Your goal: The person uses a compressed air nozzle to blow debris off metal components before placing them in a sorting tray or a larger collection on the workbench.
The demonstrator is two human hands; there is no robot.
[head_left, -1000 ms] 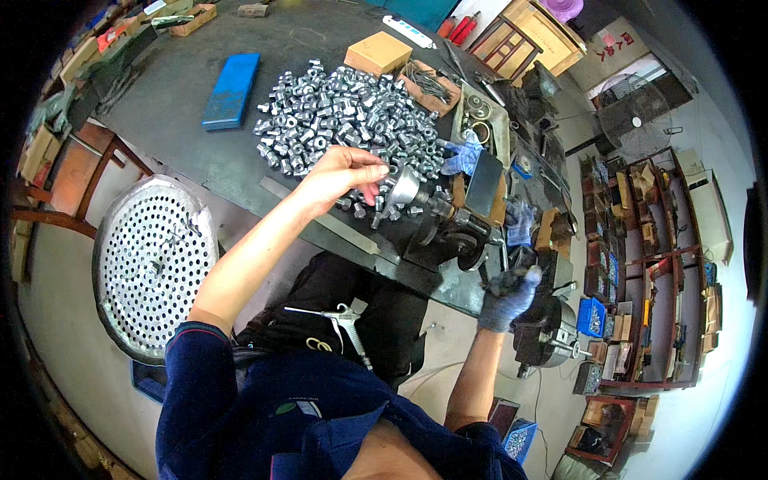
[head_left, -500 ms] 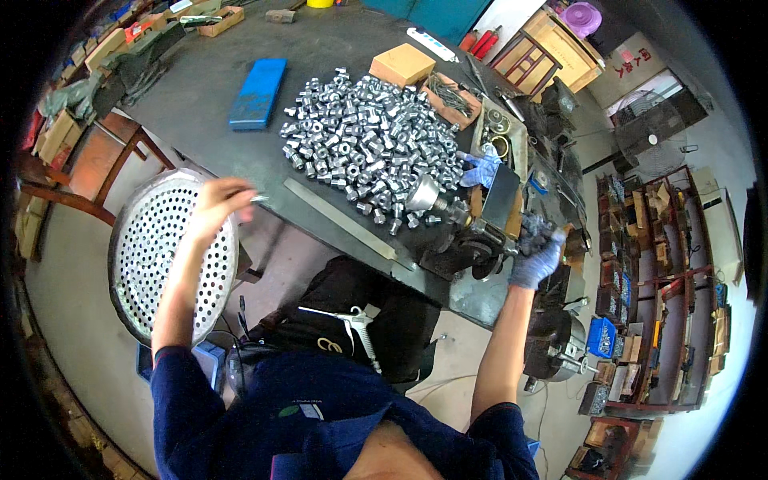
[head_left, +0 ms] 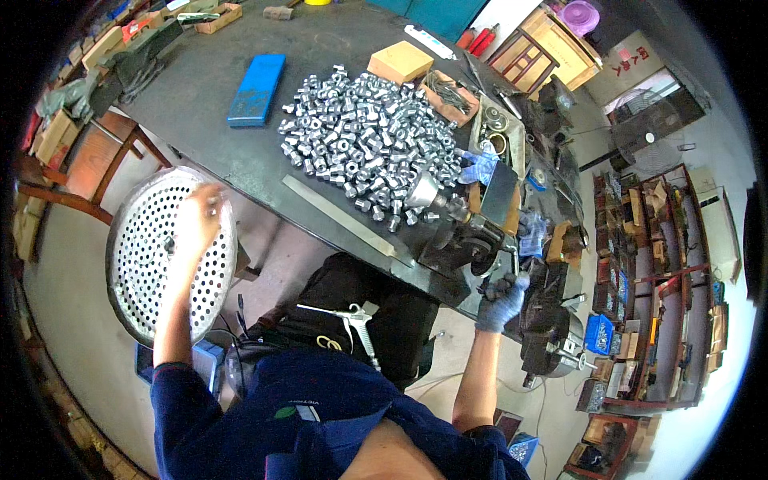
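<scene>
My left hand [head_left: 202,218], bare and smeared by motion, is over a round perforated metal pan [head_left: 148,296]; its fingers cannot be made out. Near it, a small dark piece [head_left: 170,246] shows against the holes, too small to name. My right hand [head_left: 501,304], in a blue glove with dark fingers, closes around the lower end of a metal lever [head_left: 513,260] on the dark bench machine [head_left: 464,244]. A silver cone-shaped chuck [head_left: 424,192] projects from that machine toward a big heap of shiny metal hex fittings [head_left: 364,140] on the dark table.
A flat metal bar [head_left: 336,214] lies along the table's near edge. Behind are a blue box [head_left: 257,90] and a yellow-brown box [head_left: 401,62]. An air blow gun [head_left: 357,324] lies over black cloth near my body. Parts shelves [head_left: 656,288] line the right; a wooden chair [head_left: 104,172] stands left.
My left hand has moved left from the table's edge to over the perforated pan. My right hand has come down and nearer my body; the lever now shows above it.
</scene>
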